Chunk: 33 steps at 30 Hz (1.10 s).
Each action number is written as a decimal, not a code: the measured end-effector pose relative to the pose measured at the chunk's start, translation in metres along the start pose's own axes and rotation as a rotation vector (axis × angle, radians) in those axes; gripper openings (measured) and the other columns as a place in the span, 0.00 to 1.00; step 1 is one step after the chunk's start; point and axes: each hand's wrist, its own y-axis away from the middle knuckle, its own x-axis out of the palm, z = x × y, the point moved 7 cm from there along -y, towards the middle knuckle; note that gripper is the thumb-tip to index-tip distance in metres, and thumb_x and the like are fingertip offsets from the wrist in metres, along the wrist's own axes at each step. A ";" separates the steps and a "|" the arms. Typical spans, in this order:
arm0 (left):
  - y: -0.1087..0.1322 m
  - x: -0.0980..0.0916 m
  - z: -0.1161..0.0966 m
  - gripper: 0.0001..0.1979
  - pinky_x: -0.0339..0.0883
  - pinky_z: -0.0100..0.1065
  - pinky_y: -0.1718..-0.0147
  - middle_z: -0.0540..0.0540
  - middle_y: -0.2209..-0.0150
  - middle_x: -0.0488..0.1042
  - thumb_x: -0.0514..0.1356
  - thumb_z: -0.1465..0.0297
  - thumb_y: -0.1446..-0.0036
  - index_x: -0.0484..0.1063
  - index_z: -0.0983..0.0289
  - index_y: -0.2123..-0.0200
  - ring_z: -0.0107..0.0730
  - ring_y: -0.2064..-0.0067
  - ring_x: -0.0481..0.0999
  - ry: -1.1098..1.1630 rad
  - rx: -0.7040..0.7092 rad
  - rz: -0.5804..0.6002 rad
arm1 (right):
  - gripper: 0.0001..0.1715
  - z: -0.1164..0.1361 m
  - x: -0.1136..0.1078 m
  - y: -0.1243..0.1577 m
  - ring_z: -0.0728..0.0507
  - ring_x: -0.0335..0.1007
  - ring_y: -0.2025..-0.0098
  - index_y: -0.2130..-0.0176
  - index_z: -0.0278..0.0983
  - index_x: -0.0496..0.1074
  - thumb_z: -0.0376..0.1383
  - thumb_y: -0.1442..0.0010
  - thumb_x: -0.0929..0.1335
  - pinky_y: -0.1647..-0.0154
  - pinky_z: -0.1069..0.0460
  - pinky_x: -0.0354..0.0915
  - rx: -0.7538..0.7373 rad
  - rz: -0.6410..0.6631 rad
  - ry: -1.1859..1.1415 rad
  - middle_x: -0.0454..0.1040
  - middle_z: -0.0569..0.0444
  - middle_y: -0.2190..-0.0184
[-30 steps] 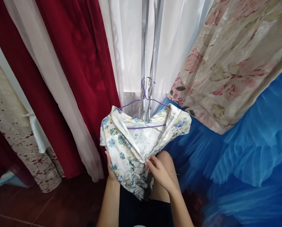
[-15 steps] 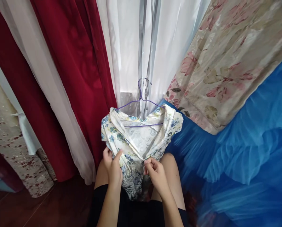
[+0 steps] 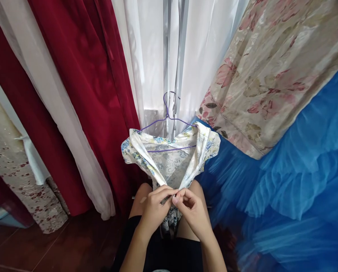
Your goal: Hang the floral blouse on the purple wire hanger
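A white garment with blue and yellow flowers [image 3: 211,145] hangs on a purple wire hanger [image 3: 154,122], its front open in a V. At the bottom of the V, my left hand [image 3: 159,204] pinches the left front edge. My right hand [image 3: 190,207] is closed on the right front edge at the same spot, fingertips touching those of the left. What fastening lies between the fingertips is too small to make out. Below the hands, the lower part of the garment falls between my knees and is partly hidden.
Dark red drapes [image 3: 69,75] and a pale sheer panel [image 3: 81,151] hang at the left. Behind the hanger are white cloth [image 3: 148,56] and grey ribbons [image 3: 178,53]. At the right hang a floral beige cloth [image 3: 259,94] and blue tulle [image 3: 282,189]. The floor [image 3: 52,249] is reddish-brown tile.
My left hand has moved right from the garment's side to the centre, meeting my right hand. Both front edges are now drawn together there, and the garment's lower part is narrower.
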 end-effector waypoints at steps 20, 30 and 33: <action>-0.176 -0.085 -0.101 0.06 0.74 0.43 0.50 0.55 0.55 0.80 0.66 0.72 0.38 0.84 0.60 0.62 0.37 0.53 0.77 -0.359 0.549 -0.452 | 0.18 -0.023 0.005 0.015 0.46 0.63 0.68 0.70 0.38 0.66 0.45 0.37 0.72 0.65 0.52 0.60 0.095 0.208 0.145 0.67 0.57 0.73; -0.163 -0.078 -0.093 0.09 0.73 0.37 0.57 0.55 0.61 0.83 0.65 0.70 0.37 0.83 0.60 0.55 0.34 0.60 0.81 -0.360 0.543 -0.131 | 0.19 0.028 -0.007 -0.023 0.45 0.68 0.66 0.67 0.37 0.75 0.47 0.32 0.68 0.63 0.51 0.62 -0.046 0.194 0.192 0.73 0.54 0.70; -0.158 -0.075 -0.089 0.15 0.74 0.37 0.56 0.55 0.56 0.82 0.64 0.75 0.38 0.80 0.60 0.49 0.34 0.57 0.80 -0.458 0.532 0.026 | 0.19 0.070 -0.002 -0.073 0.46 0.67 0.69 0.63 0.37 0.75 0.49 0.30 0.66 0.66 0.51 0.62 -0.213 0.132 0.133 0.74 0.54 0.70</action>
